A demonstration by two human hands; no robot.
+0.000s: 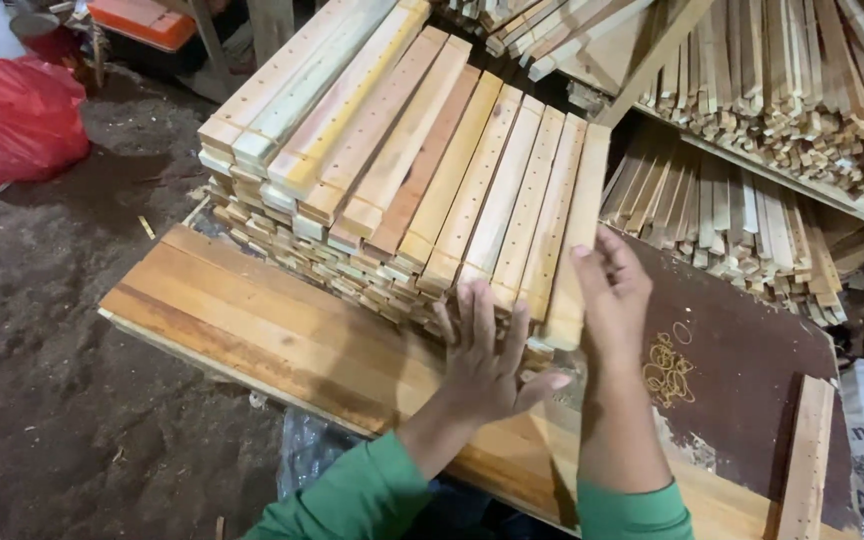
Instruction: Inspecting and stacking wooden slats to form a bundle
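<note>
Head view: the stack of drilled wooden slats (402,170) lies on the plank surface (252,310), its near ends roughly even; left hand (487,355) spread flat against them, right hand (612,290) open, steadying the rightmost slat (572,230)

A stack of drilled slats (422,170) lies on the board (242,310), reaching toward its far edge. The left hand (487,360) presses flat against the stack's near ends; the right hand (612,295) rests at its right side. Rubber bands (667,368) lie right of the hands. Bundles of thin sticks (732,215) lie behind, to the right.
</note>
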